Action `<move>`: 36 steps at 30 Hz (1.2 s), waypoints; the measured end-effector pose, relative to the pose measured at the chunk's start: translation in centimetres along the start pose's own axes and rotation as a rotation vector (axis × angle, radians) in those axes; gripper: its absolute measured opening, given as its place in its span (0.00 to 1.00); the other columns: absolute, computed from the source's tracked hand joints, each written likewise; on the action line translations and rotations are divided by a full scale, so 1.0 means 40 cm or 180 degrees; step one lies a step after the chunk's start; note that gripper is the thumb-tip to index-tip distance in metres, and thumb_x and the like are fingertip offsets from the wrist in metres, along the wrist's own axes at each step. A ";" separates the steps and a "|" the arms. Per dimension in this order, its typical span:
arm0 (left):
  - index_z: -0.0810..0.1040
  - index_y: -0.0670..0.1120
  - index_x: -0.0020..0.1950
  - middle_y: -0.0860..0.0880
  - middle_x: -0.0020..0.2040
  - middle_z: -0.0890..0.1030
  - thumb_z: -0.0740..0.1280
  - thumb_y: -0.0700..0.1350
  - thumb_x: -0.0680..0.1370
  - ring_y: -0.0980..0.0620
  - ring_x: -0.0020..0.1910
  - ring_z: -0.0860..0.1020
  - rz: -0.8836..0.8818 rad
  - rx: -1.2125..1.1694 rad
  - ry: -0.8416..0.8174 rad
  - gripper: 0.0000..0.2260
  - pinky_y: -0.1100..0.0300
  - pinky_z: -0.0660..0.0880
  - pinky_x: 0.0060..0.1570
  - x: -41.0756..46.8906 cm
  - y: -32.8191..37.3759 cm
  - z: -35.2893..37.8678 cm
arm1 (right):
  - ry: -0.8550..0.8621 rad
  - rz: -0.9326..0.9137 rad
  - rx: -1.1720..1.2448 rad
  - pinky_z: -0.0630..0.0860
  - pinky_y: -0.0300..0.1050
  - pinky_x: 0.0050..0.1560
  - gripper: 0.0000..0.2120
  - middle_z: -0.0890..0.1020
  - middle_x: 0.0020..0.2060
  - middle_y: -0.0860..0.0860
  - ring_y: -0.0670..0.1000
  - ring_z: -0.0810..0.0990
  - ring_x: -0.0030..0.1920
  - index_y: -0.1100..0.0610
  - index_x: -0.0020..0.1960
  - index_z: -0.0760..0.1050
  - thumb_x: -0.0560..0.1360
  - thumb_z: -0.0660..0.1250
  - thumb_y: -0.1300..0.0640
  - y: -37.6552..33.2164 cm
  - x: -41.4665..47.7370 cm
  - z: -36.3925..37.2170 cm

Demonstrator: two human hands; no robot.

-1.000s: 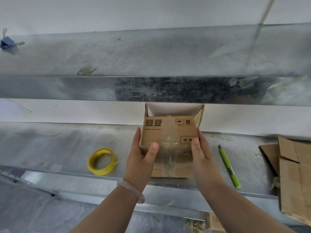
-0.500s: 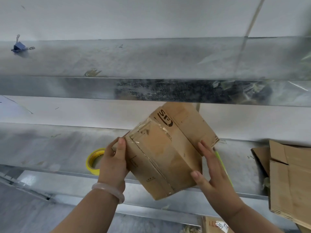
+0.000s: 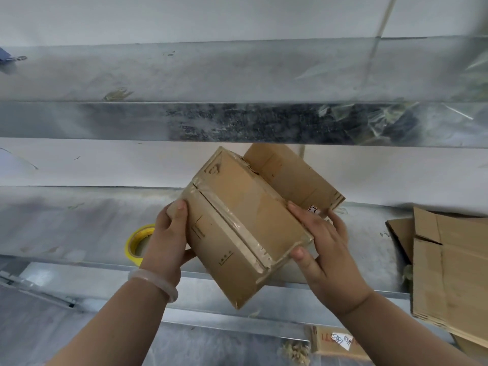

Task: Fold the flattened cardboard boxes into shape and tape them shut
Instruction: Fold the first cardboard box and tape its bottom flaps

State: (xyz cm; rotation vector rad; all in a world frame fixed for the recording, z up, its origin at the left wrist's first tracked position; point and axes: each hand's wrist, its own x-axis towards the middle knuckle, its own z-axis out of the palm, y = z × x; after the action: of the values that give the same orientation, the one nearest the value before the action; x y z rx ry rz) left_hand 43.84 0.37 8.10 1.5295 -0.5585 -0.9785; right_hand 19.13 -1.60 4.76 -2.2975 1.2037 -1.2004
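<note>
A person is holding a cardboard box (image 3: pixel 253 207) in the air above a metal bench (image 3: pixel 66 228), tilted with one corner pointing down toward the viewer. The left hand (image 3: pixel 166 239) is gripping the box's left edge, thumb lying on the upturned face. The right hand (image 3: pixel 324 247) is clasping the right edge, thumb on the near rim, fingers curling behind. Clear tape (image 3: pixel 229 228) is running along the seam of that face. An open flap (image 3: pixel 293 175) is sticking out at the far upper right. A yellow tape roll (image 3: pixel 134 240) is lying on the bench, partly hidden behind the left hand. Flat cardboard (image 3: pixel 454 265) is lying stacked at the bench's right end. A pale bracelet (image 3: pixel 155 282) is circling the left wrist.
</note>
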 end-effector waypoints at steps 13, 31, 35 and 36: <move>0.82 0.62 0.53 0.59 0.53 0.82 0.65 0.53 0.78 0.56 0.59 0.76 0.0336 0.0251 -0.0031 0.07 0.48 0.72 0.64 -0.004 -0.033 -0.042 | -0.0240 0.2235 0.1469 0.67 0.19 0.45 0.19 0.78 0.53 0.36 0.28 0.74 0.51 0.37 0.59 0.71 0.79 0.45 0.38 -0.021 0.051 0.011; 0.58 0.58 0.76 0.53 0.57 0.74 0.64 0.52 0.79 0.52 0.52 0.74 0.0703 0.2132 -0.0431 0.27 0.58 0.70 0.52 0.097 -0.093 -0.067 | -0.1357 0.2572 0.1055 0.63 0.54 0.73 0.32 0.58 0.76 0.44 0.50 0.65 0.71 0.32 0.76 0.41 0.83 0.56 0.53 0.025 0.077 0.116; 0.45 0.54 0.79 0.53 0.79 0.47 0.54 0.57 0.82 0.49 0.76 0.53 0.1046 0.3633 -0.1093 0.29 0.58 0.49 0.74 0.117 -0.139 -0.036 | -0.1870 0.2575 0.0495 0.63 0.48 0.70 0.29 0.58 0.75 0.48 0.51 0.64 0.69 0.37 0.79 0.41 0.84 0.51 0.52 0.026 0.064 0.135; 0.45 0.53 0.79 0.54 0.79 0.44 0.53 0.57 0.82 0.50 0.77 0.51 0.1092 0.3758 -0.1093 0.29 0.58 0.47 0.74 0.118 -0.148 -0.031 | -0.1901 0.2466 0.0190 0.59 0.48 0.73 0.29 0.53 0.78 0.47 0.51 0.59 0.74 0.42 0.80 0.40 0.84 0.50 0.52 0.025 0.066 0.138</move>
State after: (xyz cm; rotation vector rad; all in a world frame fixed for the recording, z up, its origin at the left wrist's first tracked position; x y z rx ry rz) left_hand 46.33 -1.47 1.08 2.1470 -1.7989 -0.6272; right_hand 23.71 -4.95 2.24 -1.6586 1.5315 -0.2454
